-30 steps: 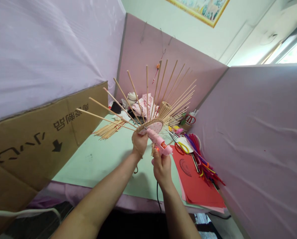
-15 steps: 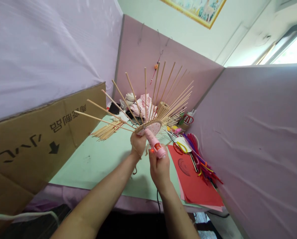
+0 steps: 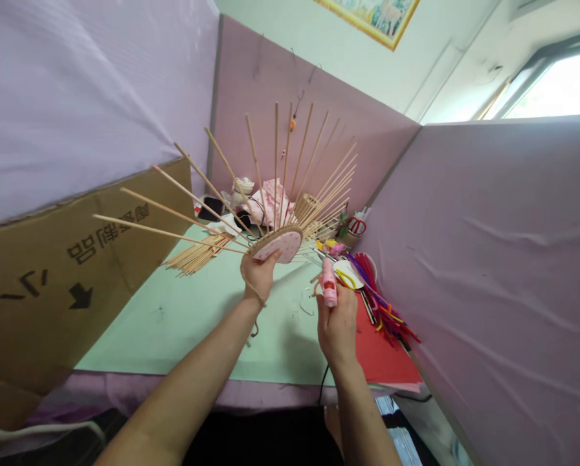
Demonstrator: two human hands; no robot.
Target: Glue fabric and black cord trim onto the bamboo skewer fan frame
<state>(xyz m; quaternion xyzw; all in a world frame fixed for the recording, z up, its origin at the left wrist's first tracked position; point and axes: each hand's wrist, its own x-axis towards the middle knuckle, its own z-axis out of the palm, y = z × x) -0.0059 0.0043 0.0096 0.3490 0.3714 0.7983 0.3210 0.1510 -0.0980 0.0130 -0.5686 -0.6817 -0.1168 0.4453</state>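
My left hand [image 3: 259,277] grips the lower edge of a round disc [image 3: 281,246] faced with pink patterned material, thumb on its face. Thin wooden sticks [image 3: 222,156] fan out from the disc's rim, and twine runs along its edge and hangs past my wrist. In my right hand [image 3: 337,323] is a pink hot glue gun [image 3: 329,282], held upright to the right of the disc and apart from it. A dark cord hangs below that hand.
A bundle of loose sticks [image 3: 199,254] lies on the green table cover [image 3: 173,323]. To the right are red paper [image 3: 387,359], colourful pipe cleaners [image 3: 380,301] and red-handled scissors [image 3: 356,225] in a holder. A cardboard panel [image 3: 139,259] stands at left; pink cloth [image 3: 270,199] lies at the back.
The glue gun has moved from the disc's rim away to the right. The disc with its sticks has shifted left in view and its pink face shows more. The whole view has shifted somewhat.
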